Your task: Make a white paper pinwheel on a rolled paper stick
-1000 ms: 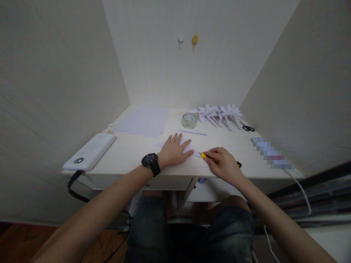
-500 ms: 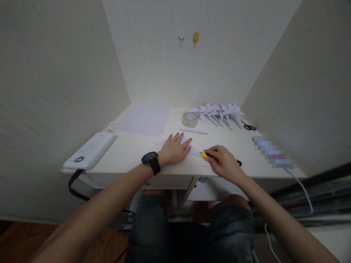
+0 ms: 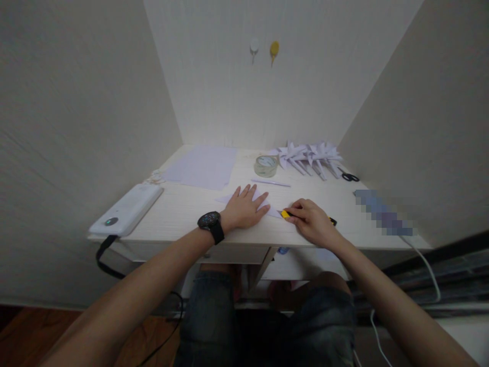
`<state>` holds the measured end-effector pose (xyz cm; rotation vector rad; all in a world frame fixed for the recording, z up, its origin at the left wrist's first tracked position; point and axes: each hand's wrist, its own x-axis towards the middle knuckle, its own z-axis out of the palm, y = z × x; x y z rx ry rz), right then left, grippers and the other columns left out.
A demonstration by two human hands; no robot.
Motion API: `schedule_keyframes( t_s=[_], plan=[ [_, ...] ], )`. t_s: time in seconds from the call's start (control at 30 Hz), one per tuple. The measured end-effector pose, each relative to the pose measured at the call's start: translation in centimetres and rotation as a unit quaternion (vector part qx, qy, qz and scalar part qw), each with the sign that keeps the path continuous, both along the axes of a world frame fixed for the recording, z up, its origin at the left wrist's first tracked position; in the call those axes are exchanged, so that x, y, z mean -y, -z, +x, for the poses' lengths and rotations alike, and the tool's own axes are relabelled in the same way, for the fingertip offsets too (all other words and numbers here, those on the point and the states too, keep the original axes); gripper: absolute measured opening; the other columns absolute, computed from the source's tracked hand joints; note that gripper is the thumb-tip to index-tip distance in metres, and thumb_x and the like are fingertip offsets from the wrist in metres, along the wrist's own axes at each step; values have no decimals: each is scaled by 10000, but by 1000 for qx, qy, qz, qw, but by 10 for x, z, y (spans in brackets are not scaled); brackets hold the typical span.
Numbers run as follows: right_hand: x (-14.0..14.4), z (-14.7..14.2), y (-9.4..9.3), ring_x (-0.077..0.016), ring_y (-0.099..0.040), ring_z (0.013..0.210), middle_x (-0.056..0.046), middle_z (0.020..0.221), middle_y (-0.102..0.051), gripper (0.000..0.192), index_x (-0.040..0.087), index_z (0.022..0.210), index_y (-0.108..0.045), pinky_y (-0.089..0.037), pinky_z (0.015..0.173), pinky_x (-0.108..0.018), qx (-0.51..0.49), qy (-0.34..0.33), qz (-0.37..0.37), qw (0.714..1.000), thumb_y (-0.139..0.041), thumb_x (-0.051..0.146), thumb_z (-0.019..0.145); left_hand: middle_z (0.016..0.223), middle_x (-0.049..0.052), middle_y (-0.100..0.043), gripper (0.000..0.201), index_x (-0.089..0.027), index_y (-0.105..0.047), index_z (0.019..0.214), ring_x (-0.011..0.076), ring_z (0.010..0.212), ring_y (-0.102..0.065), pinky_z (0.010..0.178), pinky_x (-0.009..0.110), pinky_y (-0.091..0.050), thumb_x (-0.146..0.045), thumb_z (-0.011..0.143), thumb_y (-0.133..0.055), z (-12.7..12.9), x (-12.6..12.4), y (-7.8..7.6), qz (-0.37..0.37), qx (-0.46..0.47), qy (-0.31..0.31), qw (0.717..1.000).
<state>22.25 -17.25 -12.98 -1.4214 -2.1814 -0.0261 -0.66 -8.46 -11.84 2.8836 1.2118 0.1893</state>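
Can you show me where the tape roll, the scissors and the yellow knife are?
tape roll [image 3: 266, 165], head view, on its top ring.
scissors [image 3: 350, 177], head view, on the black handles.
yellow knife [image 3: 284, 214], head view, on its yellow tip.

A pale lilac folded paper [image 3: 267, 206] was pinned flat near the desk's front edge, its point toward a yellow-and-black utility knife [image 3: 286, 214], which was gripped low with its yellow tip at the paper's corner.
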Motion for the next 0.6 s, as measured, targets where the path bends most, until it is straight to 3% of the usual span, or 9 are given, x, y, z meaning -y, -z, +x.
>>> schedule_keyframes(
  t_s=[0.6],
  plan=[
    [-3, 19, -4, -238, -610, 951, -100, 997, -681, 271, 232, 1106, -750, -511, 843, -400, -45, -67, -35, 996, -580, 193, 898, 1616, 129, -247, 640, -253, -316, 1539, 358, 1484, -204, 1183, 534, -131, -567, 987, -231, -1, -2, 2, 14, 0, 5, 1000]
  ],
)
